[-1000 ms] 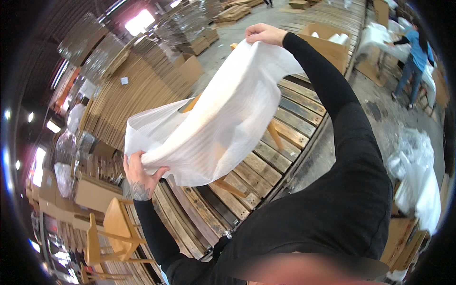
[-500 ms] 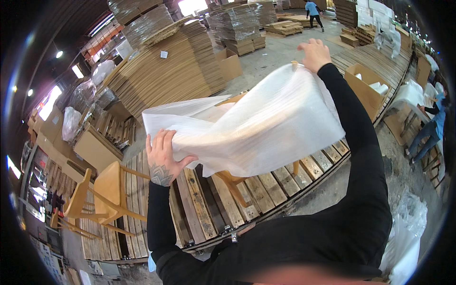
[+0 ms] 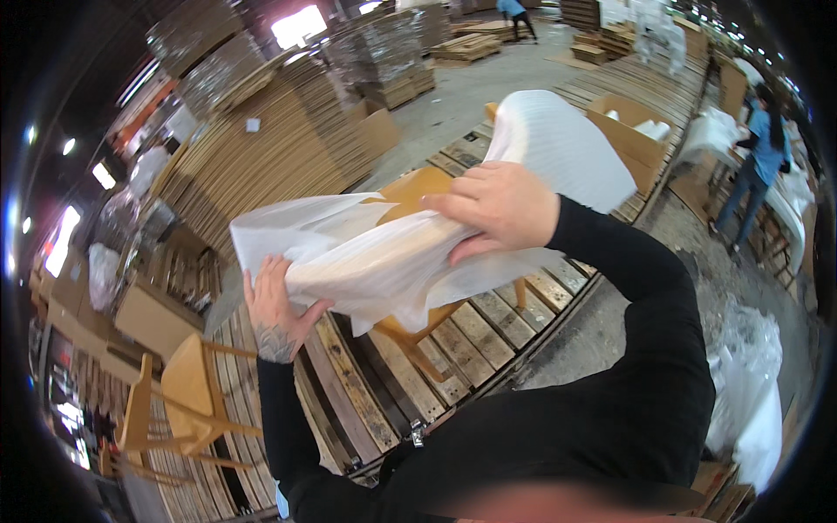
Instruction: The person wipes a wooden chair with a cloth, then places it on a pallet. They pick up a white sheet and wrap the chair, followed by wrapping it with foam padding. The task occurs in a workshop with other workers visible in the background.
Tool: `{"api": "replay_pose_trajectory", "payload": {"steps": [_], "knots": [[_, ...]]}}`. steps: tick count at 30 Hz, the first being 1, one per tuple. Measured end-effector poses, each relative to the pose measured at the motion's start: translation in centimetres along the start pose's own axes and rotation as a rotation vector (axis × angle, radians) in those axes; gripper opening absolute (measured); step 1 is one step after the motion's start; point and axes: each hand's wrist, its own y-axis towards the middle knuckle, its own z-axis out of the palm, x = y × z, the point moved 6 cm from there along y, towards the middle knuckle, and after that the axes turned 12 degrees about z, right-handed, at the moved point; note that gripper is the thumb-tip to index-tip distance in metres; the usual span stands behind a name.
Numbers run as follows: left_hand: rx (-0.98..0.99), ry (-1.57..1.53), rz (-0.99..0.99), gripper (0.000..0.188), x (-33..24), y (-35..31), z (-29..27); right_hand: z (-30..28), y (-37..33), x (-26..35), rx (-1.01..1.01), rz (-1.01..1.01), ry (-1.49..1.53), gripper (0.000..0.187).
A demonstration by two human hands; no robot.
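Note:
A thin white foam sheet (image 3: 375, 270) lies draped along the curved backrest of a wooden chair, whose tan seat (image 3: 418, 192) shows behind it. My left hand (image 3: 277, 315) grips the foam at the backrest's left end, fingers over the far side and thumb toward me. Near the middle of the rail, my right hand (image 3: 506, 209) is closed around the foam, thumb below and fingers on top. Beyond that hand, a loose flap of foam (image 3: 575, 139) stands up and hangs out to the right. Most of the backrest is hidden under the sheet.
The chair stands on wooden slat pallets (image 3: 349, 375). Another wooden chair (image 3: 187, 392) is at the left. Stacked cardboard sheets (image 3: 270, 131) rise behind, and an open carton (image 3: 632, 135) sits at the right. A person in blue (image 3: 758, 157) works at far right, near clear plastic wrap (image 3: 745, 383).
My right hand has moved from the backrest's far right end left and nearer, closing on the foam near the middle. The left hand stays at its end. The view has shifted slightly.

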Motion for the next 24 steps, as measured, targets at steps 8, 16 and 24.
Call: {"api": "replay_pose_trajectory", "payload": {"steps": [8, 16, 24], "knots": [[-0.465, -0.337, 0.053, 0.102, -3.4, 1.8, -9.5, 0.4, -1.0, -1.2, -0.196, -0.161, 0.039, 0.053], [0.265, -0.156, 0.127, 0.046, -11.4, 10.2, -4.2, 0.0, -2.0, -2.9, -0.287, -0.205, 0.094, 0.053], [0.164, -0.178, 0.001, 0.046, -12.7, 10.7, -2.9, 0.1, -3.3, -7.4, -0.406, -0.227, 0.151, 0.05]]}}
